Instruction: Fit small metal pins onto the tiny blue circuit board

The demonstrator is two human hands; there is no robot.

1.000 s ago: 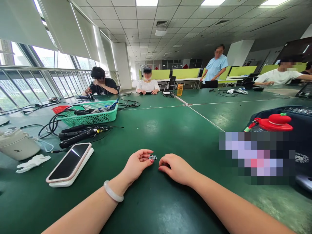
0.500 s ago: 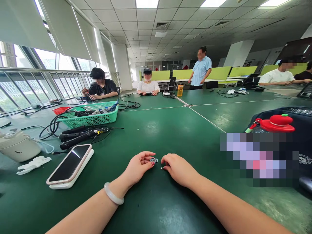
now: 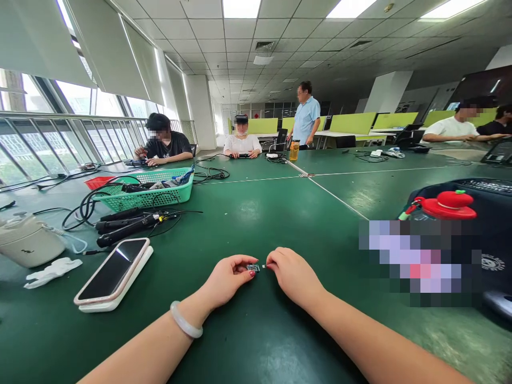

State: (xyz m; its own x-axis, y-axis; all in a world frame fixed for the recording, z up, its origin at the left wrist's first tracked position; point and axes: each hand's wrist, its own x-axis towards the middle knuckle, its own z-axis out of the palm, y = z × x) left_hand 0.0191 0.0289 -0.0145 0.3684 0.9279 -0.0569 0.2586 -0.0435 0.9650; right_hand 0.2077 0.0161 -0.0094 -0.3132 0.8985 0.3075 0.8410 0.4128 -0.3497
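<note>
My left hand (image 3: 228,278) rests on the green table (image 3: 260,213) with its fingers pinched on a tiny blue-and-silver part (image 3: 253,268). My right hand (image 3: 294,276) lies just to the right, fingers curled, holding a very small white piece (image 3: 263,265) against that part. The two hands almost touch at the fingertips. A pale bangle (image 3: 185,320) circles my left wrist.
A phone on a white pad (image 3: 114,274) lies at the left, beside black cables (image 3: 128,221), a green basket (image 3: 148,191) and a white pot (image 3: 28,241). A dark bag with a red apple-shaped lid (image 3: 450,205) stands at the right. Several people sit or stand at the far side.
My right hand has moved left and brought the small white piece up to the part in my left hand. The standing person in the back has walked to the left.
</note>
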